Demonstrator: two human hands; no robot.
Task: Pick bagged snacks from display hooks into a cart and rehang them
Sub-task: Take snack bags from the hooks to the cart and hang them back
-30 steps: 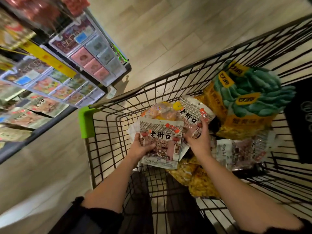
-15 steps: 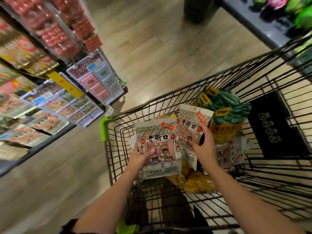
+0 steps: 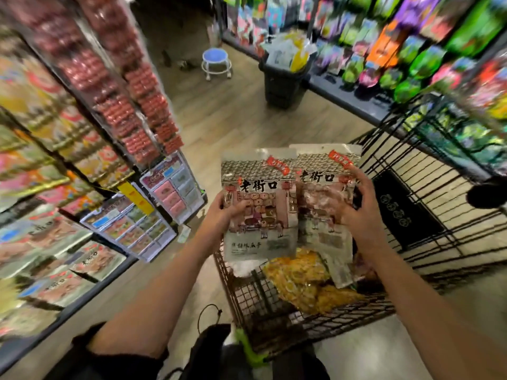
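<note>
Left hand [image 3: 223, 213]: grips left edge of left snack bag [image 3: 259, 205], thumb across front, fingers behind.
Right hand [image 3: 356, 207]: fingers spread and curled over right side of right snack bag [image 3: 325, 200], thumb on front; holds it upright.
Left snack bag: grey-tile roof print, red corner tag, black Chinese characters, upright, raised above cart [image 3: 397, 215], front facing camera.
Right snack bag: same print, just beside left bag, left edge tucked behind it, top slightly higher.
Bag contact: touching or overlapping along middle seam.
Cart: black wire, below and right of hands, green handle piece [image 3: 248, 349] at near edge.
Cart contents: yellow snack bags [image 3: 301, 281] heaped under held bags; pale bag [image 3: 340, 270] leaning against them, partly hidden by right forearm.
Left shelving [image 3: 90, 149]: hanging rows of red sausage packs [image 3: 137, 105] upper, boxed pink and grey packs [image 3: 172, 187] mid, more roof-print bags [image 3: 93, 259] lower, blurred.
Yellow price tag [image 3: 135, 197]: on shelf edge between box packs.
Right shelving [image 3: 411, 50]: bright green, purple, orange bags, blurred, labels unreadable.
Stool [image 3: 215, 61]: blue round seat, white wheeled frame, on wood floor at far aisle end.
Black bin [image 3: 282, 80]: near right shelving, stuffed with pale and yellow packaging.
Sleeves [image 3: 115, 355]: dark, pushed up, forearms bare.
Black mat [image 3: 400, 209]: seen through cart wire, white round marks.
</note>
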